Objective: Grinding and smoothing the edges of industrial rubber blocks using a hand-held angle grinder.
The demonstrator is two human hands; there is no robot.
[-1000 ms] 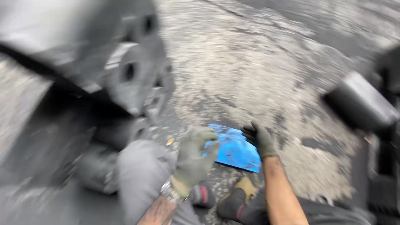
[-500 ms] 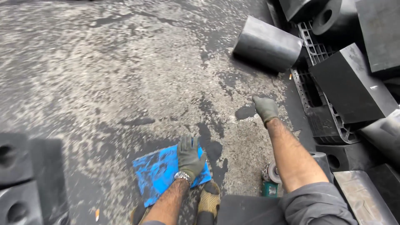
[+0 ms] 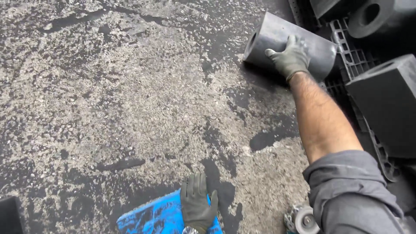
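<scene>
rough, stained concrete (image 3: 130,86) fills most of the frame, dark with black smears and wet-looking patches.

your right hand (image 3: 291,56), gloved, lies spread over the top of a dark grey cylinder (image 3: 277,41) lying on its side at the upper right, fingers draped across its curve and not closed round it. the cylinder has a hole in its near end and touches the ground beside a black plastic grid (image 3: 351,60). to handle it well, i'd judge you want the palm square on the crown and the thumb kept off the end face, since a round block like this will likely roll towards you across the grit.

your left hand (image 3: 197,201), also gloved, rests flat and open on a blue sheet (image 3: 160,216) at the bottom centre, holding nothing.

more dark blocks (image 3: 385,99) crowd the right edge, just beside the cylinder, leaving little room on that side. a small wheeled tool (image 3: 301,219) sits at the bottom right, near your sleeve. another dark block (image 3: 9,214) shows at the lower left corner.
</scene>
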